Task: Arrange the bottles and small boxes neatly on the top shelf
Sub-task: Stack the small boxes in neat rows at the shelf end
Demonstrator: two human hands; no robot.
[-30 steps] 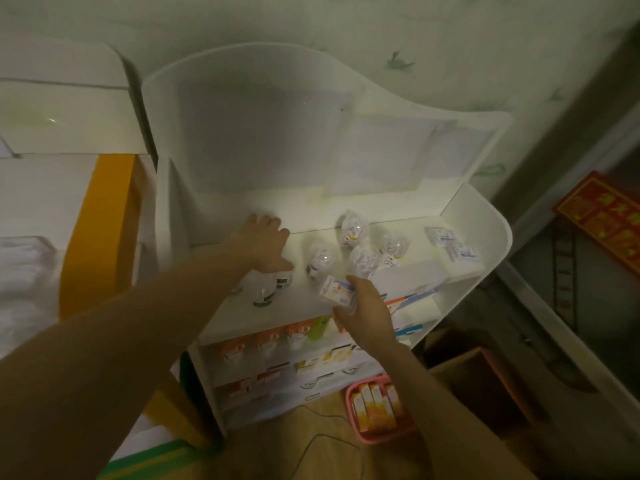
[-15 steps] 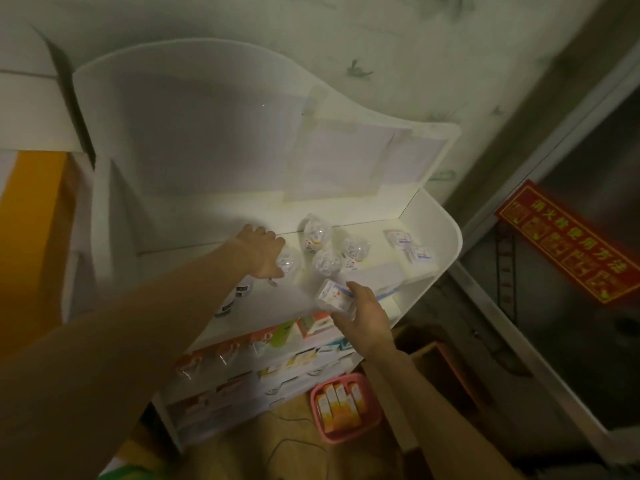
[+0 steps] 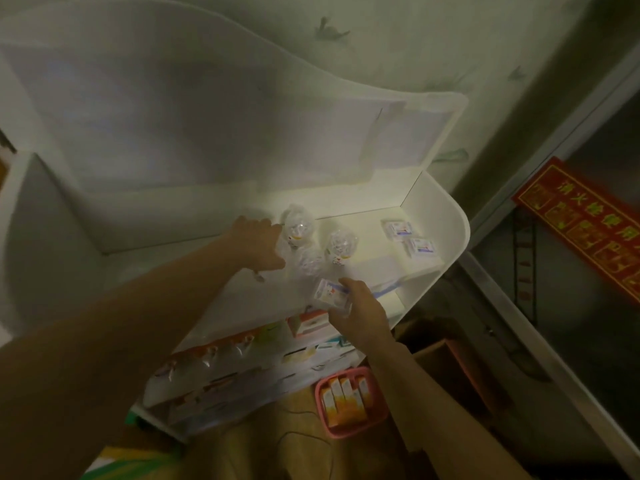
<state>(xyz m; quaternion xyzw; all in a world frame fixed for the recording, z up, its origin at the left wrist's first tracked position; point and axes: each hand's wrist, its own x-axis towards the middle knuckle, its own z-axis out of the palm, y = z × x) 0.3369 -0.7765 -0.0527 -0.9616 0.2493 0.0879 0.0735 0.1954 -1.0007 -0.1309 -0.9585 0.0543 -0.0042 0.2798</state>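
Bottles, clear crinkly-wrapped round ones (image 3: 298, 227), now cluster at the back-middle of the white top shelf (image 3: 440, 216), and the left hand (image 3: 258, 242) has slid rightward across it since a second ago, its fingers now reaching flat against the nearest one, so the grouping looks well underway. Right hand (image 3: 360, 311) still pinches a small glossy white box with blue print (image 3: 330, 294) over the shelf's front edge, unplaced, while two matching boxes (image 3: 408, 237) sit right.

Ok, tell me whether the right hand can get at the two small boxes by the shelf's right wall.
Probably not yet: the right hand already grips a small box, though nothing blocks the way to the two small boxes.
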